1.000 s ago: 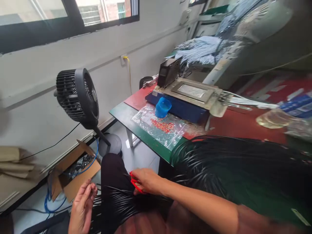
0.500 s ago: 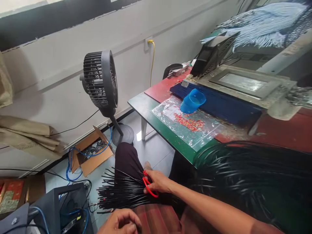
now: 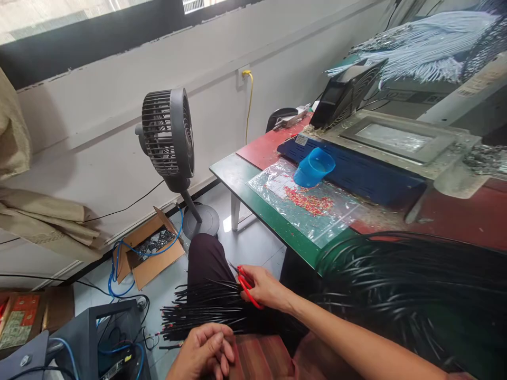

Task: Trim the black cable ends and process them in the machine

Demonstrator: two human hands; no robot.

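Note:
A pair of scissors with red handles [image 3: 250, 293] is in my right hand [image 3: 266, 287]. Its blades point up and to the left, just past the upper edge of a bundle of black cables [image 3: 198, 306]. The cables lie across my lap, their cut ends fanned out to the left, some showing small red tips. Just below the bundle is my left hand [image 3: 206, 351], half curled with fingers loosely apart; nothing shows in it. A large mass of black cables [image 3: 388, 279] hangs over the table edge at the right.
A green and red table [image 3: 277, 224] carries a plastic bag [image 3: 273, 184] with red and yellow bits, a blue cup [image 3: 315, 168] and a blue machine [image 3: 356, 174]. Beyond my knee stands a fan [image 3: 168, 137]. An open cardboard box [image 3: 158, 264] and a grey metal frame [image 3: 119, 311] are at left.
My right hand has lifted slightly right with the scissors, away from the cables. My left hand has moved up and right, its fingers less tightly curled. The view has tilted slightly.

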